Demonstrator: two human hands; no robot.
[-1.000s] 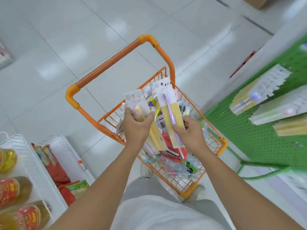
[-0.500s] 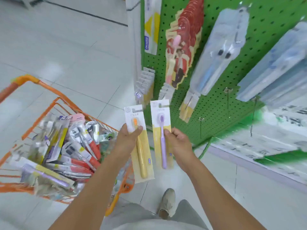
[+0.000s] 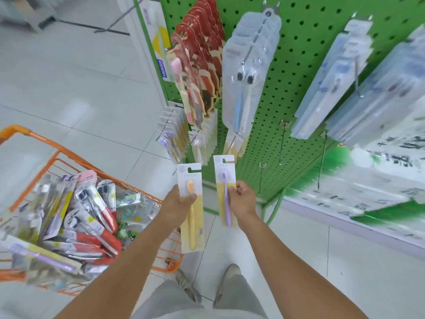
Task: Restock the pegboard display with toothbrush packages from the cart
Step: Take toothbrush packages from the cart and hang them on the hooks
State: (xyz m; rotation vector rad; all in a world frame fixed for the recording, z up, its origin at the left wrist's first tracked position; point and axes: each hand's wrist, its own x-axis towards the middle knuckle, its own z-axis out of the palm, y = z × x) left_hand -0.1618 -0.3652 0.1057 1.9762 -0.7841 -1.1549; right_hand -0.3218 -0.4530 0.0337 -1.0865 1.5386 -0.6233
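Standing on white tiled floor (image 3: 80,93) facing green pegboard (image 3: 299,42); I'm raising packages nearer than before, left hand (image 3: 177,203) fingers gripping yellow toothbrush package (image 3: 192,226), right hand (image 3: 243,199) fingers gripping purple toothbrush package (image 3: 224,178); orange cart (image 3: 53,162) sitting left.

1. We're in a shop, on the sales floor, with pale glossy floor tiles (image 3: 76,95) running down an aisle.
2. A green pegboard (image 3: 305,42) stands upright, studded with metal hooks (image 3: 282,139).
3. Carded toothbrush packs (image 3: 250,72) hang off it in rows, many of a kind stacked on one hook, red packs (image 3: 202,65) beside them.
4. An orange wire cart (image 3: 69,157) sits alongside, heaped with more sealed packs (image 3: 76,217).
5. Printed signage (image 3: 372,185) runs along the fixture's base, too blurred to read.
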